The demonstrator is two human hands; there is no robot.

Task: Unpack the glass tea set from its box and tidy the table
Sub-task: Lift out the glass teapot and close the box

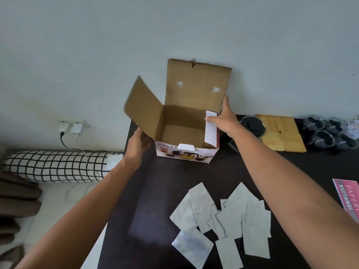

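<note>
The cardboard tea set box (185,155) stands open on the dark table (147,200), and its inside looks empty. My left hand (138,145) holds the box's left flap from below. My right hand (226,118) grips the white right side flap, thumb on its inner face. Behind my right arm stands a glass teapot (252,125). Right of it lie several bamboo coasters (281,133), and further right several glass cups (330,133). Several white packing sheets (223,220) are scattered on the table near me.
A pink receipt book (348,197) lies at the table's right edge. Left of the table is a bed with a checked bolster (54,166), and two chargers (71,128) are plugged into the wall. The wall stands right behind the box.
</note>
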